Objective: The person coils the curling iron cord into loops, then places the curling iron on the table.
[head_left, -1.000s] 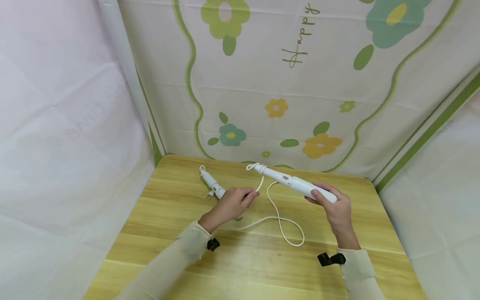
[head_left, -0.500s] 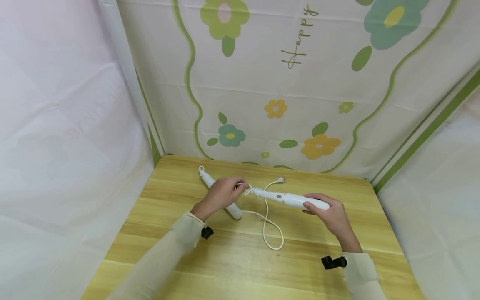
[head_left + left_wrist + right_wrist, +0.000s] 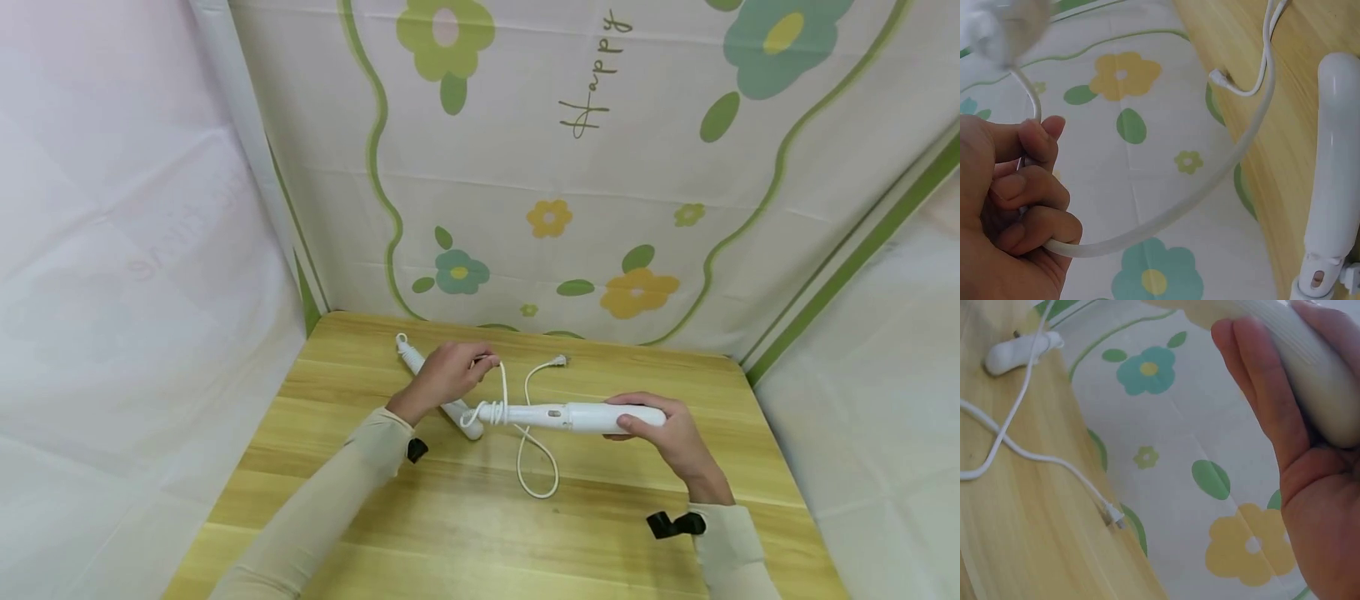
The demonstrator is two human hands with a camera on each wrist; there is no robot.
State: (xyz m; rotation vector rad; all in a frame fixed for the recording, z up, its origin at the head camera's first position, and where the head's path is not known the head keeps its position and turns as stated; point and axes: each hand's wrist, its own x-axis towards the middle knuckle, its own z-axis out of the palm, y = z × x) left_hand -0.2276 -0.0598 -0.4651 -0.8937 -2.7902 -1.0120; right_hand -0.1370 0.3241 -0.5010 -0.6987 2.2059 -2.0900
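Note:
A white wand-shaped hair iron (image 3: 600,417) is held nearly level above the table, its cord coiled around the narrow left end. My right hand (image 3: 678,437) grips its thick end, fingers and thumb around the body. Near the coils, my left hand (image 3: 453,371) pinches the white cord (image 3: 504,383). In the left wrist view the cord (image 3: 1166,219) runs through the curled fingers and sweeps away in a wide arc. A second white hair iron (image 3: 465,421) lies on the table, partly hidden behind the left hand and the held iron's end.
The wooden table (image 3: 465,533) meets a flowered cloth (image 3: 487,150) at the back, with cloth walls at both sides. A loose cord loop (image 3: 538,493) lies on the wood. Its plug (image 3: 559,361) rests near the rear edge.
My right hand has lowered and levelled the held hair iron, bringing its coiled end down. The left hand has shifted slightly left and up with the cord; the loose loop has slid left.

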